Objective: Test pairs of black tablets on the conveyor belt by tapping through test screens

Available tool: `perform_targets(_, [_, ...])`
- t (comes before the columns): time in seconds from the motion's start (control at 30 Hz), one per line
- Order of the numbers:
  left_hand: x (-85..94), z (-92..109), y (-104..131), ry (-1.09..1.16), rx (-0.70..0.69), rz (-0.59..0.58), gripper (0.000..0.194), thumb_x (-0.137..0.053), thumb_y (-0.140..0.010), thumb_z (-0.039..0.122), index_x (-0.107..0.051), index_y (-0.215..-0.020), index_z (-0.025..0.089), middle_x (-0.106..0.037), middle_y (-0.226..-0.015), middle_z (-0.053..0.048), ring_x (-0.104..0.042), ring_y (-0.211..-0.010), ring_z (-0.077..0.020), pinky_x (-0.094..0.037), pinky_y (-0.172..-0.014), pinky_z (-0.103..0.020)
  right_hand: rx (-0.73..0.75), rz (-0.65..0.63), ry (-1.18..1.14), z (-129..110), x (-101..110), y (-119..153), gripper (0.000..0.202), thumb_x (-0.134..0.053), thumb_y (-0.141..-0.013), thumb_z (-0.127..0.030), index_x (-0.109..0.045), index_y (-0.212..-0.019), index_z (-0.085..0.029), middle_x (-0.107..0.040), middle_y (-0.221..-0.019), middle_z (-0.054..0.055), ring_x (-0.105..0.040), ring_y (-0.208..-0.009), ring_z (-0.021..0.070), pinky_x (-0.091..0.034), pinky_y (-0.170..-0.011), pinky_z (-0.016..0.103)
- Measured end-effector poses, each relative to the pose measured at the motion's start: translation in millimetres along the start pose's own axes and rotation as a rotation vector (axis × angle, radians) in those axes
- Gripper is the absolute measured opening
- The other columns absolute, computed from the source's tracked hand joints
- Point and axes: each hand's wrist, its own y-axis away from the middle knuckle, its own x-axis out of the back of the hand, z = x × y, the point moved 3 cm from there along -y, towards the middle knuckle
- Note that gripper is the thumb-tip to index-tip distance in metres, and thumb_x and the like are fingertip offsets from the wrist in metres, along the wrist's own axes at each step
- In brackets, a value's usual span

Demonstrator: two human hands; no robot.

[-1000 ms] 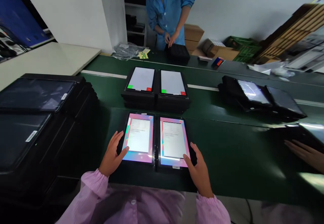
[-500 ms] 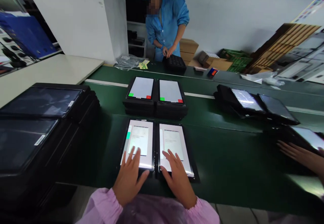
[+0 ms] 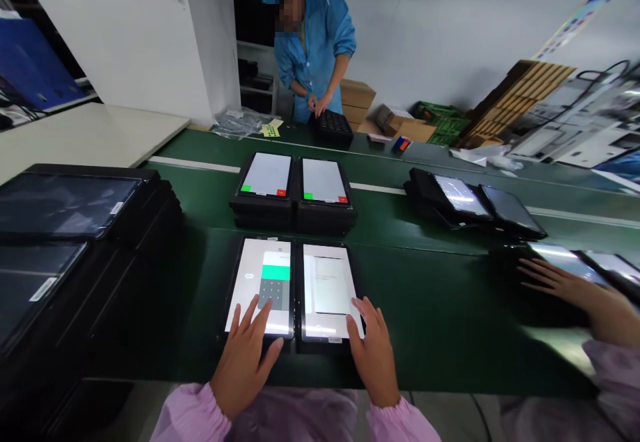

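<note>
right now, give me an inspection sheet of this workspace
Surface: green table, glossy, bright glare at right
Job's things: left tablet lit, showing a keypad; right tablet beside it lit, showing a pale page
Clutter: clear plastic, yellow sticker sheet at far side
Left hand: spread over left tablet's lower screen; contact unclear
Right hand: at right tablet's right edge; contact unclear
Cables: dark cable below the table's near edge
Surroundings: co-worker in blue across the table; another person's hand at right; cardboard boxes behind
</note>
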Motion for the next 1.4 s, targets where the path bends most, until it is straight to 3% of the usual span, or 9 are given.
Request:
perform_targets(0.13, [3.2,-0.6,-3.1,0.015,0.004,0.008,0.064,-0.045,-0.099,0.037,-0.018,-0.156,0.026,-0.039,-0.155,-0.008,-0.021,-0.148,-0.0292,-0.019,-0.12,-0.06,0.03,-0.013,-0.043,-9.0,-1.2,3.7,0.046,-0.044,-0.099,-0.047,-0.053,-0.134,-0.018,-0.055,-0.138,0.013,-0.045,-0.134,0.0313,-0.031,-0.114,0.057])
perform_targets(0.27, [5.4,-0.4,-8.9,0.028,-0.021,0.007,0.062,-0.047,-0.098,0.037,-0.023,-0.155,0.027,-0.045,-0.151,-0.005,-0.023,-0.148,-0.0287,-0.018,-0.121,-0.059,0.105,-0.118,-0.034,-27.4,-15.2,7.1,0.044,-0.045,-0.099,-0.043,-0.05,-0.138,-0.023,-0.051,-0.144,0.01,-0.041,-0.137,0.0312,-0.034,-0.112,0.058])
perform_targets(0.37, [5.5,-2.7,-11.2,0.007,-0.04,0.0,0.061,-0.046,-0.098,0.036,-0.025,-0.154,0.026,-0.046,-0.15,-0.007,-0.024,-0.148,-0.0297,-0.017,-0.12,-0.061,0.112,-0.111,0.014,-19.4,-12.5,1.7,0.04,-0.043,-0.1,-0.041,-0.054,-0.132,-0.02,-0.057,-0.136,0.012,-0.045,-0.134,0.0315,-0.03,-0.113,0.059])
perform_targets(0.53, [6.0,-11.3,-10.3,-0.05,-0.009,-0.002,0.06,-0.045,-0.098,0.038,-0.024,-0.154,0.025,-0.045,-0.151,-0.007,-0.022,-0.148,-0.0293,-0.015,-0.12,-0.062,-0.007,0.061,0.064,4.2,8.5,-6.4,0.042,-0.04,-0.1,-0.041,-0.055,-0.129,-0.014,-0.059,-0.131,0.016,-0.047,-0.131,0.0324,-0.031,-0.112,0.06])
perform_targets(0.77, [8.7,-9.7,-12.8,-0.085,0.0,0.009,0.057,-0.043,-0.099,0.038,-0.026,-0.152,0.024,-0.042,-0.153,-0.007,-0.02,-0.149,-0.028,-0.017,-0.12,-0.061,0.104,-0.005,-0.019,-15.1,-4.2,-3.8,0.038,-0.042,-0.101,-0.035,-0.053,-0.132,-0.016,-0.059,-0.133,0.014,-0.047,-0.132,0.0282,-0.033,-0.112,0.056])
perform_targets(1.07, [7.7,-9.5,-16.6,-0.09,-0.032,0.054,0.057,-0.046,-0.097,0.036,-0.031,-0.151,0.025,-0.051,-0.146,-0.007,-0.028,-0.146,-0.0293,-0.019,-0.119,-0.061,0.163,0.01,0.024,-14.4,-2.9,-5.0,0.034,-0.043,-0.101,-0.032,-0.051,-0.131,-0.017,-0.061,-0.13,0.013,-0.048,-0.131,0.0283,-0.036,-0.111,0.056])
perform_targets(1.4, [13.3,-9.1,-17.8,-0.106,-0.034,0.055,0.05,-0.046,-0.098,0.034,-0.037,-0.145,0.021,-0.052,-0.144,-0.009,-0.028,-0.146,-0.0307,-0.016,-0.119,-0.064,0.135,-0.037,-0.042,-6.0,-1.9,-1.0,0.037,-0.046,-0.1,-0.037,-0.053,-0.131,-0.018,-0.059,-0.132,0.013,-0.046,-0.132,0.0294,-0.028,-0.113,0.059])
